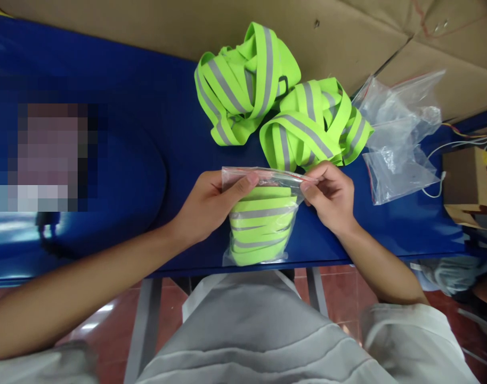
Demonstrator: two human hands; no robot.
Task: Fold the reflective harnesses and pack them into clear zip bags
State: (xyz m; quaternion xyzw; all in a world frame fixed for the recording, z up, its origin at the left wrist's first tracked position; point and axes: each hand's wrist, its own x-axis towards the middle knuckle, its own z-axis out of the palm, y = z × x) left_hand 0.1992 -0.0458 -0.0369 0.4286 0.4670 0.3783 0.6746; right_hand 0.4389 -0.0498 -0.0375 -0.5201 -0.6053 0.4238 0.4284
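two hands (207,205) (332,196) pinching clear bag (262,216) along top

Left fingers (244,185) and right fingers (313,194) pinch a clear bag (276,175) of green strap (262,229).

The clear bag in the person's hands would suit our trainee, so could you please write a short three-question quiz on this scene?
1. True or false: only one hand is holding the clear bag.
2. What is inside that bag? a) a cardboard box; b) green strap with grey stripes; c) a white cable.
3. Fill in the number: ___ loose heaps of similar strap lie on the blue table, beyond the bag.

Key:
1. False: the left hand and right hand both hold its top edge.
2. b
3. Two
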